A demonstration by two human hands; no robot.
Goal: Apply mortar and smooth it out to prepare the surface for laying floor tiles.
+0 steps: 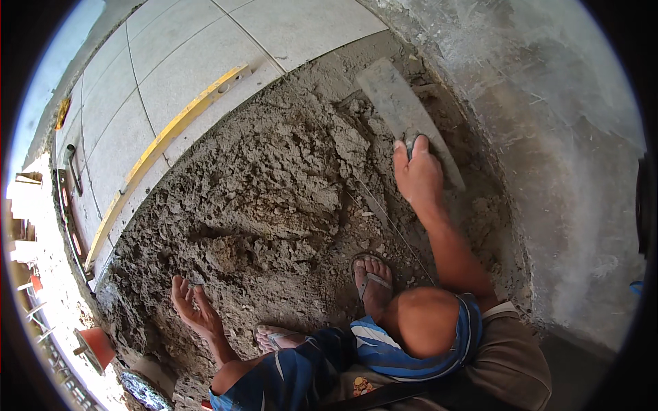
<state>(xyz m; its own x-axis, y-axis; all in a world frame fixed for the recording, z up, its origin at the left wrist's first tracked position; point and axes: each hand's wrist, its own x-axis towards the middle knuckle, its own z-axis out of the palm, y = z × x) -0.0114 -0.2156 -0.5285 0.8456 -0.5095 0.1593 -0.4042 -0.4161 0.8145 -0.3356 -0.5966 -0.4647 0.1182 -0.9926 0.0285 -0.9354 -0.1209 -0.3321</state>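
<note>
And here's the trowel (403, 103), a long flat blade smeared grey, out at the far right corner of the mortar bed (253, 164), slanting across it! The right hand (421, 179) has its fingers wrapped round the handle, thumb along the near end of the grip; whether the blade presses on the mortar, I can't tell. Over to the left hand (197, 314): released, nothing in it, fingers loosely curled above the bed's near left part. Between them, lumpy wet mortar, and a thin string (391, 219) slanting toward the right knee. Two sandalled feet (374, 279) at the bed's near edge. Beyond, the tiled floor (185, 61), with a yellow level (164, 140) lying close along its mortar-side edge. A grey concrete wall (562, 157) borders the bed's right edge, and a red bucket (98, 347) lies tipped off its near left corner.
</note>
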